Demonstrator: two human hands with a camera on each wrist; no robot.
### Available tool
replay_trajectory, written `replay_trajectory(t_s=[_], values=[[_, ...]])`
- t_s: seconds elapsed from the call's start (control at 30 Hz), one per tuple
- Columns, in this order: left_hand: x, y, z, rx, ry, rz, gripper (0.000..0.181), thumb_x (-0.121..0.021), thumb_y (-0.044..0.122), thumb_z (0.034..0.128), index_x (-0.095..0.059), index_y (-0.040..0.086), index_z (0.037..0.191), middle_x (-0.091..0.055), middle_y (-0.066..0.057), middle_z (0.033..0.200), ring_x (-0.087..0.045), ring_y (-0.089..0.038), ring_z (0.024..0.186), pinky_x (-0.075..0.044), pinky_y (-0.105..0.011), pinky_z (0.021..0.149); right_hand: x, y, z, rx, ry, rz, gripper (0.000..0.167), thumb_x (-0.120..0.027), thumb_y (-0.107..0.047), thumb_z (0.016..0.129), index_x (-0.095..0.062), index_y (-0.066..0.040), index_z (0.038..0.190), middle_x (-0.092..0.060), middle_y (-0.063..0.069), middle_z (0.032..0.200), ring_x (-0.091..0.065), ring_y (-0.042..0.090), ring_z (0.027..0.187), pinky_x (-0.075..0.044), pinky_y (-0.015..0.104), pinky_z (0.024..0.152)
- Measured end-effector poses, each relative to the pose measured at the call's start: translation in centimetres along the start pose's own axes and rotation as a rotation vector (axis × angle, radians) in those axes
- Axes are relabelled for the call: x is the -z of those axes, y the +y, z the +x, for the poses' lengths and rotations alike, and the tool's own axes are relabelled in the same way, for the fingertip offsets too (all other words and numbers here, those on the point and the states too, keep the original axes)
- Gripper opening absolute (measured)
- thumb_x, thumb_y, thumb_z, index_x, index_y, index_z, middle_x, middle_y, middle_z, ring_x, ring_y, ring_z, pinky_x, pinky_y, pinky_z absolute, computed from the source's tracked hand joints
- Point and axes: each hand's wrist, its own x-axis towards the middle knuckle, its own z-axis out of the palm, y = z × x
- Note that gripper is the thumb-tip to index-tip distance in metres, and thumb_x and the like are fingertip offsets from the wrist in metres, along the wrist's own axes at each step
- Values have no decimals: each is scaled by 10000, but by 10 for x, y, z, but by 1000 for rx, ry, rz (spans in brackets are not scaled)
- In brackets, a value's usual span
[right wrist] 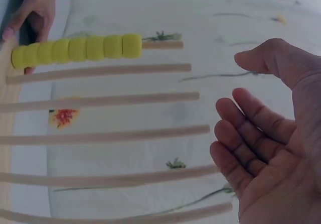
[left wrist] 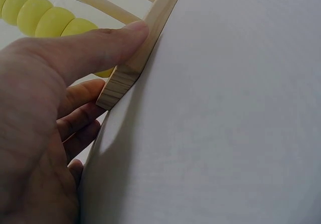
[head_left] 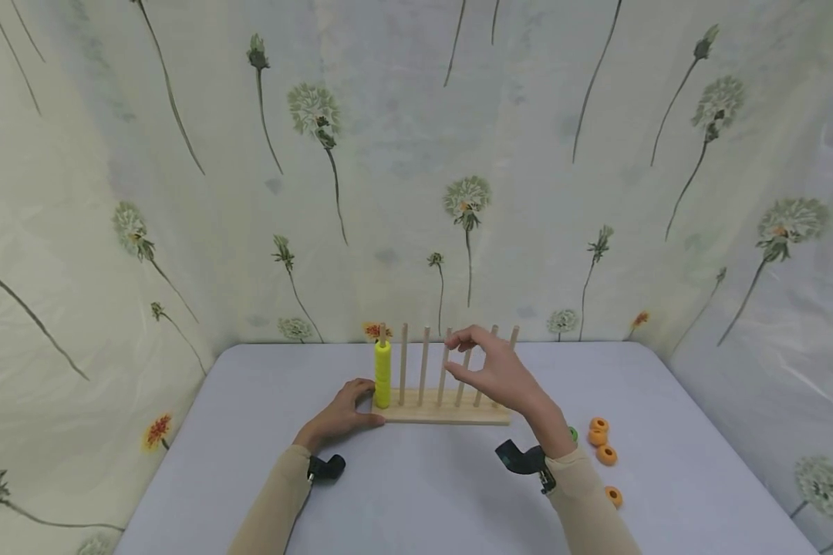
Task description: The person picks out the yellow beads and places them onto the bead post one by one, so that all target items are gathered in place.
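A wooden peg rack [head_left: 444, 416] stands on the table, its several upright pegs in a row. Stacked yellow beads [head_left: 382, 374] fill most of its leftmost peg, whose tip shows above them. My left hand [head_left: 343, 412] holds the left end of the base; in the left wrist view the thumb [left wrist: 120, 40] lies on the front edge, fingers behind. Above the right half of the rack is my right hand [head_left: 493, 374], thumb and fingers apart. Nothing lies between them in the right wrist view, where the palm [right wrist: 281, 184] faces the pegs' tips.
Several orange beads [head_left: 606, 455] lie on the table to the right, beside my right forearm. A green bead [head_left: 572, 434] is partly hidden behind that wrist. A flowered curtain [head_left: 389, 154] hangs behind the pale tabletop [head_left: 416, 493].
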Motion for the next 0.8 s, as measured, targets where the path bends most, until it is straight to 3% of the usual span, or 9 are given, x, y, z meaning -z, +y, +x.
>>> replay_trajectory(t_s=[0.23, 0.6, 0.8], values=[[0, -2, 0, 32, 11, -7, 764, -800, 467, 743, -496, 171, 1379, -373, -86, 1487, -275, -325, 1424, -213, -568, 1162, 15, 21, -23, -5, 97, -58, 290, -715, -292, 878, -606, -181, 1122, -642, -37, 1122, -595, 168, 1009, -481, 424, 894], [2, -8, -3, 61, 23, -16, 775, -795, 479, 743, -487, 179, 1387, -363, -82, 1496, -260, -331, 1434, -202, -578, 1163, 43, 44, -48, -167, 208, -79, 341, -690, -317, 896, -586, -148, 1173, -630, -2, 1114, -554, 150, 1035, -431, 326, 911], [3, -7, -4, 55, 24, -7, 762, -792, 474, 749, -489, 185, 1385, -368, -78, 1495, -262, -321, 1435, -201, -566, 1168, 62, 54, -56, -212, 272, -90, 344, -651, -329, 923, -569, -139, 1198, -625, 23, 1112, -525, 41, 1008, -388, 176, 889]])
